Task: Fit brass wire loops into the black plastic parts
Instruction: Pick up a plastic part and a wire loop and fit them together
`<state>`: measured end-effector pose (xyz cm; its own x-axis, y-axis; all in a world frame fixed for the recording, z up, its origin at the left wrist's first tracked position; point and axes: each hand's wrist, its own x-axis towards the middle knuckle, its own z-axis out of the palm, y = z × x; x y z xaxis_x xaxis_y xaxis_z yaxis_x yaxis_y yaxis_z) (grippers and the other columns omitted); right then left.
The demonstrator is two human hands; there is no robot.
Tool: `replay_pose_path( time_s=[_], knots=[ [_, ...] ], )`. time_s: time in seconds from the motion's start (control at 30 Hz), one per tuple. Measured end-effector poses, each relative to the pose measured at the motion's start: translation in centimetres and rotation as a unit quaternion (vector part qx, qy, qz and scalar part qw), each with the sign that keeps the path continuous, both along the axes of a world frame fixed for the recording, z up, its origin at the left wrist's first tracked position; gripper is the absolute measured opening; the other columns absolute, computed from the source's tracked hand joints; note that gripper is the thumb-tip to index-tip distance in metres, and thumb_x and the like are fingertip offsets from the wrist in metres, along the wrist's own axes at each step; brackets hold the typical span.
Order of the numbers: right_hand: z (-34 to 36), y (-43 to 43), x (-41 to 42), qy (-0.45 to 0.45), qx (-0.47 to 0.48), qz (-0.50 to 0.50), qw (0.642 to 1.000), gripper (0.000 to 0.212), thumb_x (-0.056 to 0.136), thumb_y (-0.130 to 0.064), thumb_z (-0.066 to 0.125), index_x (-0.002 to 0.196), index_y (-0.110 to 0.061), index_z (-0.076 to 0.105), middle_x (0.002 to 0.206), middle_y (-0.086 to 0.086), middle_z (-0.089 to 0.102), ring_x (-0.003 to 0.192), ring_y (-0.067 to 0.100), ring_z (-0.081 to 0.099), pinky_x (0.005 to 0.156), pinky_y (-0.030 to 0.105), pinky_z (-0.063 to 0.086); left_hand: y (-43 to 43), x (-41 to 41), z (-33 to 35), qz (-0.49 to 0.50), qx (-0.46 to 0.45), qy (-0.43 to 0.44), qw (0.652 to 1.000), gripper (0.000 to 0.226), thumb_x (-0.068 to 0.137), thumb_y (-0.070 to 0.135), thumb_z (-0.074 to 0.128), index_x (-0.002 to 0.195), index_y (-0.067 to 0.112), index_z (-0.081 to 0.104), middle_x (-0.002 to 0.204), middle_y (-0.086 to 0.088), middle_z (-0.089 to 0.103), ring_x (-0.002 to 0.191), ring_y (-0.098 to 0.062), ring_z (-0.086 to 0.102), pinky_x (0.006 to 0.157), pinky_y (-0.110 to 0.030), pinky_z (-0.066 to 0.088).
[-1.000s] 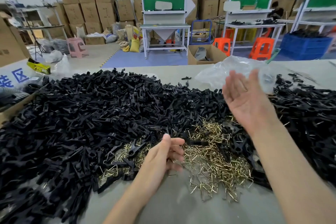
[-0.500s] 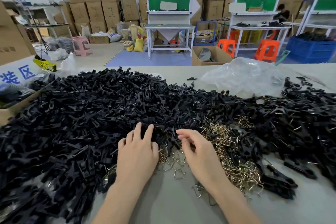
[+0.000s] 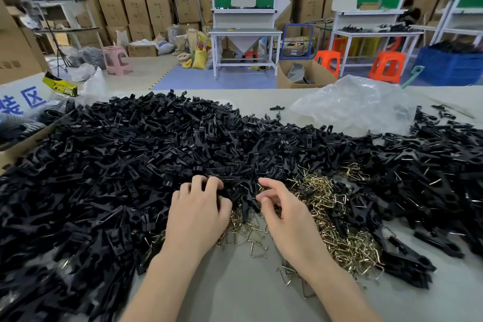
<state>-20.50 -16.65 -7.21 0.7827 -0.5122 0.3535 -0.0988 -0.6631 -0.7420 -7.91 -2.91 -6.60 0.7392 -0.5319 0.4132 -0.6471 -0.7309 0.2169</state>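
at the left edge of the brass wire loops (image 3: pixel 326 206), i see the left hand's (image 3: pixel 198 217) fingers (image 3: pixel 213 183), flat half a second ago, now curled into the black plastic parts (image 3: pixel 130 165), probably gripping one. the right hand (image 3: pixel 287 219) hovers over the loops, thumb and forefinger apart. picking has begun; nothing is fitted yet.

Only two hands and forearms of the person in shot. Left hand (image 3: pixel 198 214) just left of the brass loop pile (image 3: pixel 339 217), right hand (image 3: pixel 290 219) at the pile's near-left edge. Both bare. Left forearm (image 3: pixel 162 285) and right forearm (image 3: pixel 339 293), nearer than the pile, bare to the frame's bottom edge. Slim wrists, slender fingers. Knuckles clear on the left hand. Nails too blurred to read.
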Motion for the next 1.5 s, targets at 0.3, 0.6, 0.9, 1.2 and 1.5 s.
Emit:
replay_pose_path(
  time_s=[0.3,0.6,0.9,1.2,1.5],
  knots=[
    [0.0,-0.2,0.2,0.003,0.001,-0.002,1.0,0.035,0.104,-0.023,0.051,0.136,-0.038,0.052,0.105,-0.029,0.065,0.106,-0.01,0.057,0.085,0.005,0.042,1.0,-0.4,0.3,-0.1,-0.122,0.069,0.985,0.019,0.091,0.026,0.057,0.109,0.032,0.062,0.118,0.021,0.05,0.08,-0.012,0.052,0.07,-0.026,0.039],
    [-0.1,-0.2,0.3,-0.004,0.012,0.001,1.0,0.035,0.105,-0.025,0.05,0.136,-0.042,0.05,0.107,-0.029,0.064,0.107,-0.01,0.057,0.085,0.007,0.043,1.3,-0.9,1.4,-0.102,-0.204,0.116,0.967,0.049,0.09,0.055,0.038,0.134,0.039,0.053,0.139,0.02,0.034,0.118,-0.016,0.044,0.1,-0.038,0.042],
    [-0.2,-0.1,0.5,-0.019,0.027,-0.004,0.999,0.035,0.104,-0.024,0.05,0.134,-0.04,0.052,0.107,-0.027,0.064,0.105,-0.008,0.059,0.084,0.006,0.043,0.9,-1.1,1.7,-0.081,-0.26,-0.008,0.962,0.012,0.099,0.038,0.053,0.107,0.029,0.056,0.12,0.015,0.047,0.099,-0.014,0.055,0.078,-0.032,0.051],
    [-0.1,-0.1,0.3,-0.012,0.024,0.003,1.0,0.035,0.105,-0.022,0.05,0.136,-0.037,0.053,0.109,-0.027,0.063,0.106,-0.008,0.058,0.081,0.005,0.043,1.3,0.0,1.4,-0.007,-0.279,0.09,0.956,0.029,0.099,0.011,0.049,0.127,0.019,0.053,0.114,0.006,0.057,0.087,-0.017,0.058,0.077,-0.034,0.049],
    [0.0,-0.3,0.2,-0.012,0.021,0.003,1.0,0.034,0.105,-0.023,0.049,0.136,-0.037,0.053,0.11,-0.028,0.062,0.107,-0.009,0.057,0.081,0.004,0.043,1.0,0.6,1.0,-0.014,-0.087,0.102,0.991,0.027,0.098,0.019,0.046,0.12,0.029,0.058,0.12,0.012,0.055,0.092,-0.014,0.06,0.091,-0.033,0.033]
  ],
)
